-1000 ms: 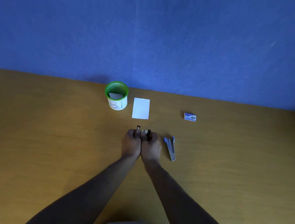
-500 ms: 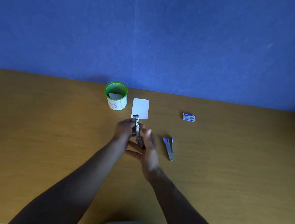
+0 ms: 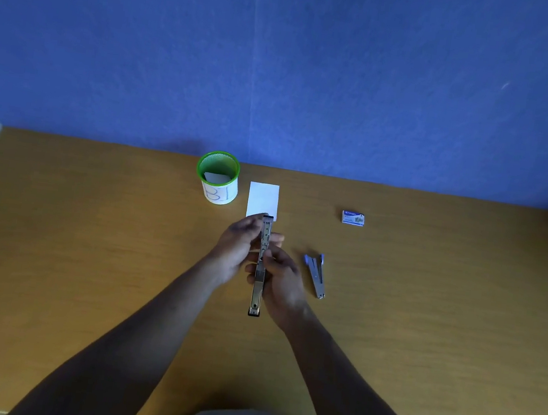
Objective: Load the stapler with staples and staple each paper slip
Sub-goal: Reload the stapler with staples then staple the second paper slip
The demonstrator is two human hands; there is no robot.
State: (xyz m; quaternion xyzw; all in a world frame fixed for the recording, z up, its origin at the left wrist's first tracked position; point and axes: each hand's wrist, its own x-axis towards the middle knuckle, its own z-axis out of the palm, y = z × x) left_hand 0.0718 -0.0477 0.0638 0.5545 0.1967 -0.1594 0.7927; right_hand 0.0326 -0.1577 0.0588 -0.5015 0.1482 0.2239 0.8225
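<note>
Both hands: stapler (image 3: 261,268) swung open lengthwise above the desk (image 3: 87,253), far end held by left hand (image 3: 238,249), middle pinched by right hand (image 3: 282,279). Rigid metal, probably light; best gripped by the sides. Staple box (image 3: 353,218) untouched.

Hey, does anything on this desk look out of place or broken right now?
Nothing looks damaged or spilled. The stapler is swung fully open in both hands, as loading needs. The staple box still lies shut, apart to the right, beyond the staple remover.
</note>
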